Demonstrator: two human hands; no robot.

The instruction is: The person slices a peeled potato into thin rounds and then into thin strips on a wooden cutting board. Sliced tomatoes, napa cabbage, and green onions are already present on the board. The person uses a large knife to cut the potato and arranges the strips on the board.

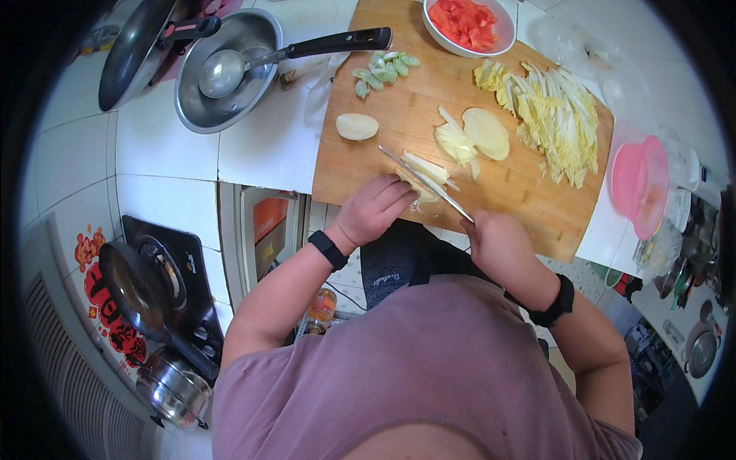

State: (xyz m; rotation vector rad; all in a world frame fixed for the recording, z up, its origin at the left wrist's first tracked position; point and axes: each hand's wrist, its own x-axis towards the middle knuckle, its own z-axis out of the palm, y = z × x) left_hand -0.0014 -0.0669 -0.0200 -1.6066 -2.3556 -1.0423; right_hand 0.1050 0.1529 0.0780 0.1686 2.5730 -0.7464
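My right hand (pixel 505 240) grips a kitchen knife (pixel 448 199), seen nearly edge-on, its blade slanting up and left. With curled fingers, my left hand (pixel 376 208) holds thin potato slices (pixel 425 194) near the front edge of a wooden cutting board (pixel 397 129); fingertips are close to the blade. Just beyond the knife lie freshly cut potato strips (pixel 428 165). A heap of finer potato shreds (pixel 455 144) sits farther back, touching or close to broad potato slices (pixel 486 133). One peeled potato piece (pixel 357 126) rests at the board's left.
Sliced scallion (pixel 382 72), shredded napa cabbage (pixel 560 118) and a white bowl (pixel 443 47) of chopped tomato occupy the board's far side. Left stand a steel basin (pixel 195 112) with a ladle (pixel 223 73) and a frying pan (pixel 123 63). A pink plastic bowl (pixel 639 184) is right; a wok (pixel 135 293) lower left.
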